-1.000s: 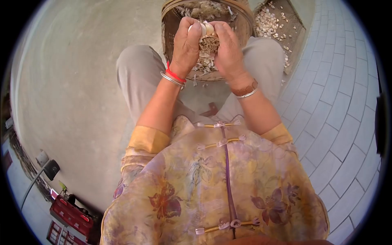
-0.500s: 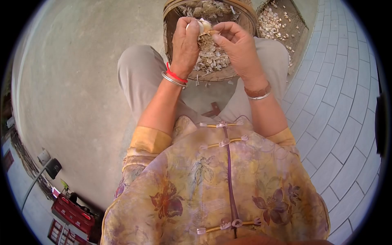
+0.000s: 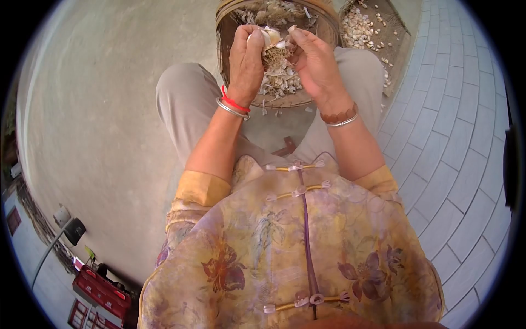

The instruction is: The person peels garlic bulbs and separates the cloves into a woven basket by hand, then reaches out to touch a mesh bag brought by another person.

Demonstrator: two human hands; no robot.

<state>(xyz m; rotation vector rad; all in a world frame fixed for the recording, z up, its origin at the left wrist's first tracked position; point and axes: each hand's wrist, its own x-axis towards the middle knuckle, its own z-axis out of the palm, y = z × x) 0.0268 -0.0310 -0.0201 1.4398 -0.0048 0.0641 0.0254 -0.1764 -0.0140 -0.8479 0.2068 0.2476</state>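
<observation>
Over the basket, my left hand (image 3: 246,60) is closed around a partly opened garlic bulb (image 3: 270,37), its white cloves showing at the top. To the right of it, my right hand (image 3: 318,64) pinches a small garlic clove (image 3: 292,28) between thumb and fingertip, a little apart from the bulb. Below both hands is the round woven basket (image 3: 285,102), with dry garlic skins (image 3: 280,85) lying in it. Roots or dry husk hang under the bulb, though I cannot separate them from the skins behind.
Beyond my right knee lies a woven tray (image 3: 399,41) with many loose garlic cloves (image 3: 359,27). My knees flank the basket on the concrete floor (image 3: 109,109). Grey paving tiles (image 3: 449,120) run along the right. A red vehicle (image 3: 101,288) stands at lower left.
My right hand has moved slightly away from the bulb and turned, with a clove now between its fingertips. My left hand keeps its hold on the bulb.
</observation>
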